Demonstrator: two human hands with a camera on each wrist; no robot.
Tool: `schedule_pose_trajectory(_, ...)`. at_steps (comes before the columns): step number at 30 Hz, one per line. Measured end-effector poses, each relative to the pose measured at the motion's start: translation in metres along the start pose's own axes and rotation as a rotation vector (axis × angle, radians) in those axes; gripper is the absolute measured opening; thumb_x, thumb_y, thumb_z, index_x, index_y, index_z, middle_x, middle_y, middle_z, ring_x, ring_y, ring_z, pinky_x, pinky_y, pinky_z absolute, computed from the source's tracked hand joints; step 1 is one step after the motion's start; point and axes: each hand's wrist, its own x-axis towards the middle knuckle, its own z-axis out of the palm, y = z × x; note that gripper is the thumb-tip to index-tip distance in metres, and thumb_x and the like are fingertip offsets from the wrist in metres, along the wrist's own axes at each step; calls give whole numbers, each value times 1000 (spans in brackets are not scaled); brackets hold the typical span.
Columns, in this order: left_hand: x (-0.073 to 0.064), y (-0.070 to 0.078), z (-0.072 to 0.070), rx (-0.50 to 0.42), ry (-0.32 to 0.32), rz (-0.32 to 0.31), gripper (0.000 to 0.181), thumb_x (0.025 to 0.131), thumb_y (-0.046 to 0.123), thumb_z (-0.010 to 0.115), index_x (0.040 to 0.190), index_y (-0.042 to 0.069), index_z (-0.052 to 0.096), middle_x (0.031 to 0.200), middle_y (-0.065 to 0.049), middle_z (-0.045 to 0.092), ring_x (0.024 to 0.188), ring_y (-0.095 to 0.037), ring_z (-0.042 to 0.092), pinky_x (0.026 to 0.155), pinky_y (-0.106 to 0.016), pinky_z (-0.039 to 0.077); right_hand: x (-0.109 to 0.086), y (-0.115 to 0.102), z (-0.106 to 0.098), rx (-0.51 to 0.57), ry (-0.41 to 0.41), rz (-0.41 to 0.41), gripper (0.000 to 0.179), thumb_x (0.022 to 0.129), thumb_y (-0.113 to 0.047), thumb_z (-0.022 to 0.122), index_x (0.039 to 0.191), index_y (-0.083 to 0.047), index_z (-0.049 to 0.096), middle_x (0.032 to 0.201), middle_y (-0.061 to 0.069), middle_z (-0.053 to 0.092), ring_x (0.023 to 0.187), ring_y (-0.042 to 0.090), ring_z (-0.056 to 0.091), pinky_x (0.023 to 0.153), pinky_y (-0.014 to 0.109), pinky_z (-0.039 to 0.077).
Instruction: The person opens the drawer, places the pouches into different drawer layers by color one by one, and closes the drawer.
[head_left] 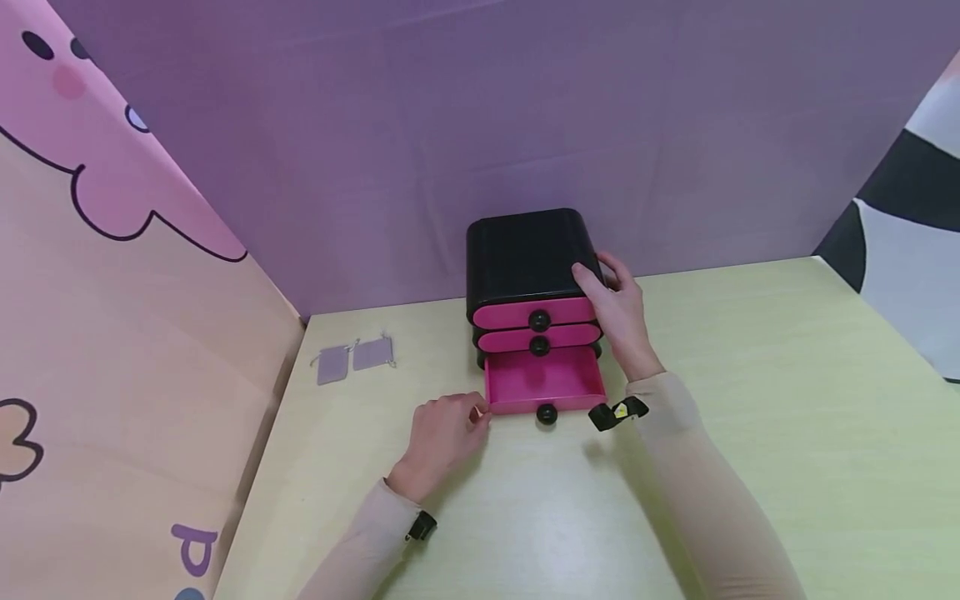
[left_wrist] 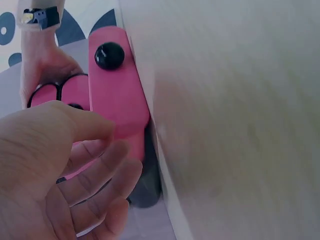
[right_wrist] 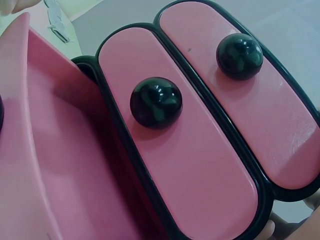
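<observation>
A small black cabinet (head_left: 525, 254) with three pink drawers and round black knobs stands against the back wall. Its bottom drawer (head_left: 543, 375) is pulled out, and no object shows inside it. My left hand (head_left: 444, 437) pinches the drawer's front left corner, thumb and index close together in the left wrist view. My right hand (head_left: 624, 321) grips the cabinet's right side, thumb on the top edge, other fingers partly hidden behind it. The middle drawer front (right_wrist: 177, 150) and top drawer front (right_wrist: 240, 95) are shut in the right wrist view.
Two small grey drawstring pouches (head_left: 352, 358) lie left of the cabinet on the pale wooden table (head_left: 787, 417). A purple cloth wall (head_left: 525, 108) rises right behind the cabinet. A printed pink and peach panel (head_left: 135, 333) borders the table's left edge.
</observation>
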Motion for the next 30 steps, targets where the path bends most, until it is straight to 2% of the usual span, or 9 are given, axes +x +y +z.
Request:
schedule_pose_trajectory(6,-5,-21,-8,29,-4,-82,5,95,25,78,94,21,78,77,10,74,59,-8,60,53,-24,41,0,2,1,-5,-4,0,76,100,-59,62,164,-25,41,153,17,50,132,28,52,119,51,42)
schedule_pose_trajectory(9,-7,-34,-13,42,-4,-101,6,96,25,78,93,19,78,77,8,74,60,-10,62,53,-26,43,-1,2,0,-5,-3,-2,76,100,-59,62,164,-25,40,154,17,49,134,29,52,120,53,41)
schedule_pose_trajectory(20,-14,-95,-30,79,23,-234,7,95,22,77,93,15,79,80,4,77,62,-18,67,55,-35,48,-2,-3,0,-3,-18,1,74,101,-56,61,166,-27,38,158,18,48,137,30,50,121,53,41)
schedule_pose_trajectory(30,-19,-122,-43,74,-6,-322,11,97,24,72,99,15,79,90,0,80,70,-27,72,60,-42,51,-1,-1,-1,-11,-18,-4,75,101,-56,60,166,-27,37,159,18,47,138,33,51,121,56,42)
